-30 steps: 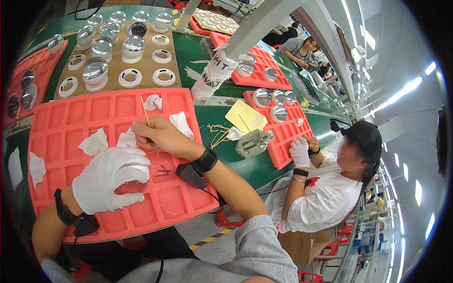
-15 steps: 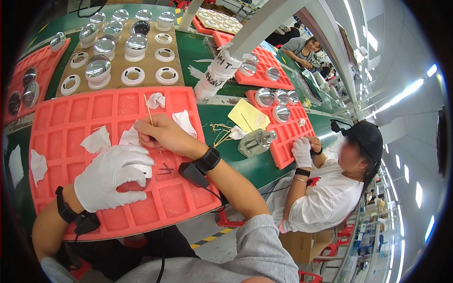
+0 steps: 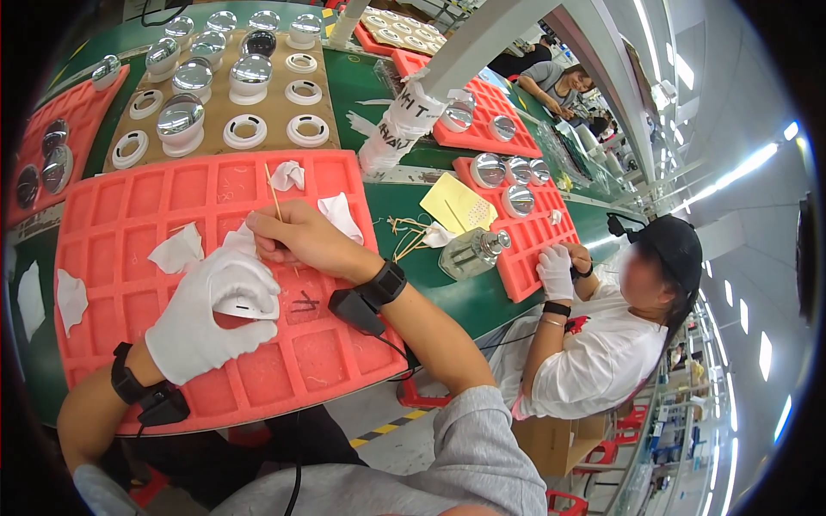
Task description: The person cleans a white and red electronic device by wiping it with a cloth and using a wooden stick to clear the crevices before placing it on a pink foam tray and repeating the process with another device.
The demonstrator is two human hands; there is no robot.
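My left hand (image 3: pixel 200 320), in a white glove, curls around a white rounded part (image 3: pixel 244 307) with a small dark slot. Most of that part is hidden by the glove, and its underside cannot be made out. Close beside it, my bare right hand (image 3: pixel 308 242) pinches a thin wooden stick (image 3: pixel 273 191). The stick's upper end points up and away, while its lower end is hidden by the hands. Both hands are over a red foam tray (image 3: pixel 331 354) with square pockets. Crumpled white cloth pieces (image 3: pixel 177 249) lie on the tray around them.
A brown board (image 3: pixel 202 156) beyond the tray carries mirrored domes on white bases and white rings (image 3: pixel 245 131). To the right are a glass bottle (image 3: pixel 469 255), a yellow sheet (image 3: pixel 449 206), loose sticks, a post (image 3: pixel 400 129) and another foam tray. A co-worker (image 3: pixel 594 361) sits at right.
My left hand has turned the white part, so its face with slots now shows less and a smooth edge shows more. My right hand keeps the stick close to it.
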